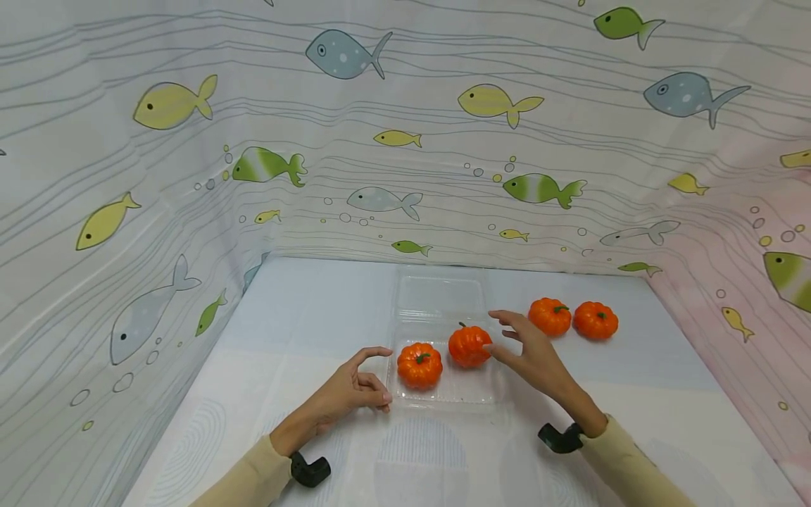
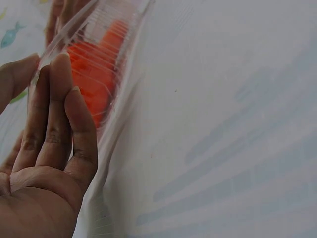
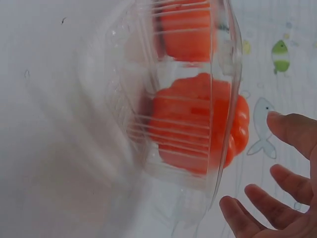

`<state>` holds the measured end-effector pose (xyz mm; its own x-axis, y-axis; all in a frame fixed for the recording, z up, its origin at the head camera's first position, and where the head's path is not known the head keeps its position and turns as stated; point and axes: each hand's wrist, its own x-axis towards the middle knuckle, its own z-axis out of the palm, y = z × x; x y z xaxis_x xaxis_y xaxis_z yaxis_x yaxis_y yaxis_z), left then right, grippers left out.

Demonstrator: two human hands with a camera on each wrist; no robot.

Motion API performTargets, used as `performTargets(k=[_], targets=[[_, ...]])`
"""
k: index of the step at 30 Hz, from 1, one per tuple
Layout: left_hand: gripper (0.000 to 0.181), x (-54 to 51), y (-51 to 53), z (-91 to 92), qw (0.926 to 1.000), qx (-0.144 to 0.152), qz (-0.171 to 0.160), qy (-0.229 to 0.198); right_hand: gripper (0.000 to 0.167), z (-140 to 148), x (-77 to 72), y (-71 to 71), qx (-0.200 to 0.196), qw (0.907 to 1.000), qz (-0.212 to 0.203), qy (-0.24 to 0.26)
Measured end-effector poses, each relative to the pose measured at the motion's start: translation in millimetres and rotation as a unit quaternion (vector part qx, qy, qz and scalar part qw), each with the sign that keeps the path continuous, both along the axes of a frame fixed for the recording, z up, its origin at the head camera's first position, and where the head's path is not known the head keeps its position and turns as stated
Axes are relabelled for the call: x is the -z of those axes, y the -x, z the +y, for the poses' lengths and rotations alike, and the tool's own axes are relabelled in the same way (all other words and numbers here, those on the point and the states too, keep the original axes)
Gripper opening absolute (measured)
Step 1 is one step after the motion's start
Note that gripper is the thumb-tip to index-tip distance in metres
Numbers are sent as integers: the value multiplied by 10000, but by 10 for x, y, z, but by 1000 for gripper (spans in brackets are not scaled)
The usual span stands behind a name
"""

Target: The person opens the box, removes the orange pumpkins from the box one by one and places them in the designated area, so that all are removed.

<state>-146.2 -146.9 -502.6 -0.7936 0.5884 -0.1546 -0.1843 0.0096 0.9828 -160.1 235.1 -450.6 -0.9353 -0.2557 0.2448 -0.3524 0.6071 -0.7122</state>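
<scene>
A clear plastic clamshell box [image 1: 443, 396] lies with its lid raised or laid back on the far side. Inside it sit an orange toy pumpkin [image 1: 419, 366] at the left and another pumpkin [image 1: 470, 346], tilted, at the right. My left hand [image 1: 355, 386] is at the box's left edge, its loosely bent fingertips [image 2: 60, 74] at the clear rim. To the right of the tilted pumpkin is my right hand [image 1: 535, 355], fingers spread and holding nothing; the right wrist view shows a gap between its fingers [image 3: 277, 198] and that pumpkin.
Two more orange toy pumpkins, one nearer [image 1: 550, 317] and one farther right [image 1: 595, 321], stand on the table beyond my right hand. A pale patterned cloth [image 1: 304, 303] covers the table. Fish-print curtain [image 1: 443, 162] surrounds the back and sides.
</scene>
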Motion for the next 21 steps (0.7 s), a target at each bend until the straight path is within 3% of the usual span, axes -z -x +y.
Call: performTargets(k=[11,16,21], targets=[[84,-17,0,5,10000,12,-7,-5,47,-185,57,34,-285,9984,31,-490],[84,-15,9,2,10000,18,-38,-20,36,-253,69,29,-320,9988,-35,-370],[85,-2,16,-12,9999,30,-74,-73,32,-269,47,-5,-513,9977,-365,-264]])
